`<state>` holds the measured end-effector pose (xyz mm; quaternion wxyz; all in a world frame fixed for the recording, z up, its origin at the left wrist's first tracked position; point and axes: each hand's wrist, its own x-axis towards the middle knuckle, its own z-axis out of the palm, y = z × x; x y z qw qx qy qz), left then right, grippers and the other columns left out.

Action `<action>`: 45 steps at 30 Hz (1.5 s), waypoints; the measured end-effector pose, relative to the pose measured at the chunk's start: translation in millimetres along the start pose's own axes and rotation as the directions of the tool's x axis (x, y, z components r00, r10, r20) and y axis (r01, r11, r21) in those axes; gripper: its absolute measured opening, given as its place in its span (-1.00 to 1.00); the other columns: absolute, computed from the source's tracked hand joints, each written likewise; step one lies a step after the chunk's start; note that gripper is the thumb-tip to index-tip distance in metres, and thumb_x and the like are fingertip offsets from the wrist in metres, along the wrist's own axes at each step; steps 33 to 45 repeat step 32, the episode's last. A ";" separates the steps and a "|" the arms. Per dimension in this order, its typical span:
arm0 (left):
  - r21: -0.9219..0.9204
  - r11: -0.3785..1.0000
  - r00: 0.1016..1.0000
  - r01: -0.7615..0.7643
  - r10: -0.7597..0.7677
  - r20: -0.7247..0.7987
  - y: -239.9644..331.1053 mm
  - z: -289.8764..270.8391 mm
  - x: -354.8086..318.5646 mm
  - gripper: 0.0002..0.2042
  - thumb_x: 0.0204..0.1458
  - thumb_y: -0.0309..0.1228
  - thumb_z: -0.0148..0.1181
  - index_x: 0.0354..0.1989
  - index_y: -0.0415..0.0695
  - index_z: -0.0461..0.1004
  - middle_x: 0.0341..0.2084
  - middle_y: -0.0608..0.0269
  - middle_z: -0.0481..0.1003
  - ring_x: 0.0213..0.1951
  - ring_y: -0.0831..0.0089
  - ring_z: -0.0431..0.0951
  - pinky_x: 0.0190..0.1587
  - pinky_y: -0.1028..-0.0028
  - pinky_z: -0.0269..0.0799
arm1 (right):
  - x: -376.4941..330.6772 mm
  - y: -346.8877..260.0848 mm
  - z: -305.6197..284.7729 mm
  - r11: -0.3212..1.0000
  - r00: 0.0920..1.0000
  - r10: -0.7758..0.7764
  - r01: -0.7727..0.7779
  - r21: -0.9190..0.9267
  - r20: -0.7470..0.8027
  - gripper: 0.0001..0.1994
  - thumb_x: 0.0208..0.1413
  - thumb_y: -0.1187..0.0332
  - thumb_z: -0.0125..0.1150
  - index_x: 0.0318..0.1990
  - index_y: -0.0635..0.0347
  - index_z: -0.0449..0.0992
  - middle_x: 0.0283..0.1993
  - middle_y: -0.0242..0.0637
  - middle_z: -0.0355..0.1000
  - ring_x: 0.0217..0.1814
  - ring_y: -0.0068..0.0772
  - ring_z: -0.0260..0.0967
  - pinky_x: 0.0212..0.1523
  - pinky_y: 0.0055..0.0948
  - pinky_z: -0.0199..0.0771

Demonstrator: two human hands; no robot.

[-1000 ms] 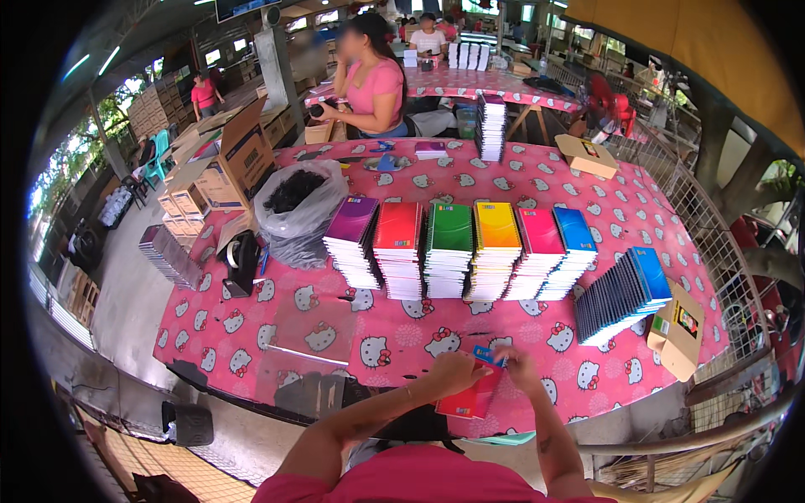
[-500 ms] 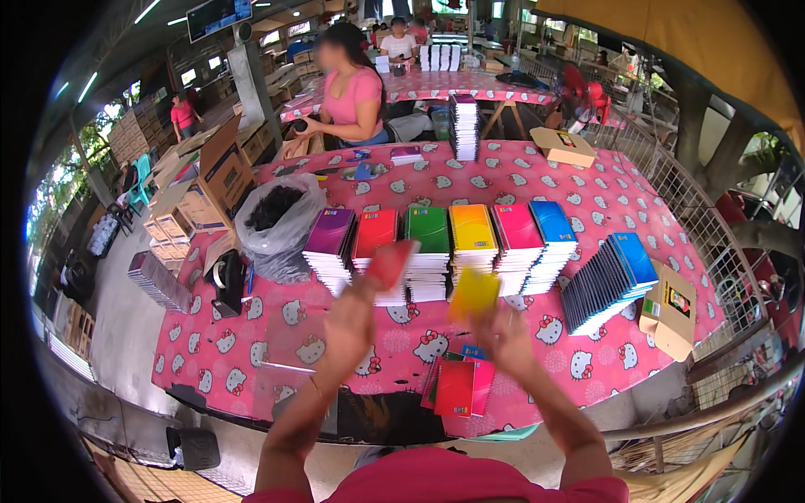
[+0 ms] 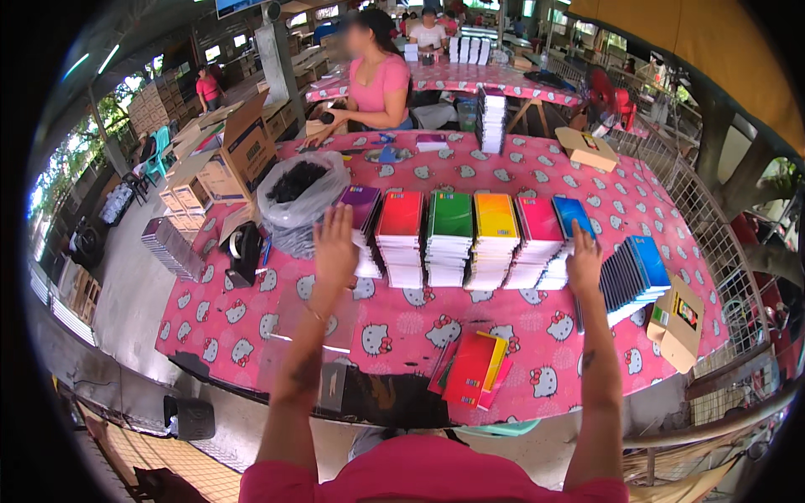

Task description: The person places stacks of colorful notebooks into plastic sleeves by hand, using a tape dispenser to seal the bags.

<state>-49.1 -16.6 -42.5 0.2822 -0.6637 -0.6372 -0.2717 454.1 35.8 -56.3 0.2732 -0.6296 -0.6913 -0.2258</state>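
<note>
A row of spiral notebook stacks stands across the table: purple (image 3: 359, 204), red (image 3: 400, 215), green (image 3: 450, 216), yellow (image 3: 495, 215), pink (image 3: 538, 220) and blue (image 3: 573, 216). My left hand (image 3: 335, 251) lies against the outer side of the purple stack, fingers stretched out, with no notebook in it. At the other end, my right hand (image 3: 584, 264) is at the blue stack's outer side, its fingers extended and also without a notebook. Closer to me, several loose notebooks overlap in a fanned pile; a red notebook (image 3: 471, 373) is on top and a yellow one (image 3: 496, 345) peeks out.
A clear bag of black material (image 3: 289, 189) and a black tape dispenser (image 3: 243, 254) stand left. A leaning blue notebook stack (image 3: 633, 272) and an opened carton (image 3: 676, 323) lie right. A co-worker in pink (image 3: 381, 92) is beyond the table, near cardboard boxes (image 3: 243, 155).
The red and yellow notebooks have left my hands and lie on the loose pile. Both hands have moved outward and forward to the ends of the row. The view has shifted slightly.
</note>
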 end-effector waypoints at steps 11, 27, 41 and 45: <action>-0.714 0.694 0.933 0.092 0.190 0.305 90.7 -127.7 -34.0 -0.83 0.12 -0.34 0.15 -0.24 -0.17 0.56 -0.54 0.03 0.55 -0.53 0.04 0.57 -0.41 0.09 0.48 | -202.6 -77.4 -3.1 0.032 0.934 -0.127 -0.334 0.942 0.335 -0.68 -0.06 0.78 0.02 -0.16 0.26 0.49 -0.02 -0.18 0.49 0.17 -0.23 0.38 0.25 -0.29 0.30; -0.385 0.001 0.383 0.923 0.110 0.917 159.3 13.6 -216.1 -0.51 0.10 -0.19 0.24 0.09 -0.29 0.37 -0.16 0.01 0.54 -0.17 0.30 0.58 -0.12 0.33 0.49 | -243.5 -181.2 -11.7 -0.306 0.266 -0.031 -0.920 0.245 0.963 -0.51 0.02 0.19 0.44 0.04 0.19 0.39 -0.21 -0.33 0.48 -0.23 -0.39 0.49 -0.15 -0.34 0.51; -0.737 0.196 0.696 0.647 0.242 0.676 51.5 -18.9 -240.9 -0.33 0.18 -0.40 0.10 0.44 0.01 -0.06 0.18 0.09 0.32 0.13 0.34 0.42 0.12 0.38 0.40 | -213.0 -228.4 -16.7 -0.495 0.132 -0.222 -0.869 0.004 0.966 -0.57 0.04 0.23 0.38 0.01 0.18 0.39 -0.30 -0.33 0.50 -0.24 -0.39 0.56 -0.15 -0.31 0.66; -0.737 0.196 0.696 0.647 0.242 0.676 51.5 -18.9 -240.9 -0.33 0.18 -0.40 0.10 0.44 0.01 -0.06 0.18 0.09 0.32 0.13 0.34 0.42 0.12 0.38 0.40 | -213.0 -228.4 -16.7 -0.495 0.132 -0.222 -0.869 0.004 0.966 -0.57 0.04 0.23 0.38 0.01 0.18 0.39 -0.30 -0.33 0.50 -0.24 -0.39 0.56 -0.15 -0.31 0.66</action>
